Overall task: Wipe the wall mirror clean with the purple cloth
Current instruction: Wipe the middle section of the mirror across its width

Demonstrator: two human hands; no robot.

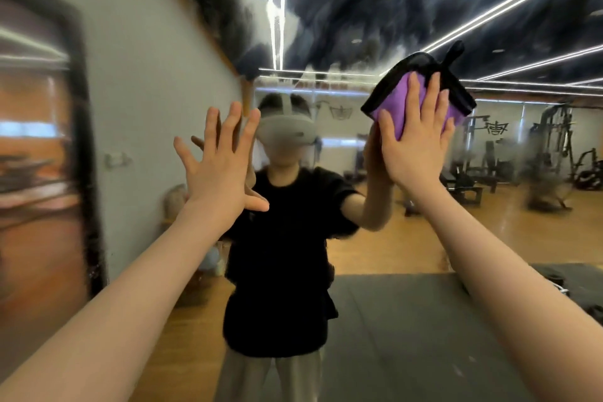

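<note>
- The right hand (416, 140) is up high, flat on the purple cloth (396, 101); its fingers are straight and spread, so this grip pinches nothing, it only presses the cloth against the wall mirror (359, 222).
- The left hand (222, 163) is left of the cloth and a little lower; its fingers are wide apart and it holds nothing; I cannot tell if it touches the glass.
- The cloth lies right under the right palm, with its top edge poking out above the fingertips; so the right hand is the nearer one, and I think it should do the next rub.
- Most of the glass lies below and left of the cloth; a slide that way looks best.
</note>
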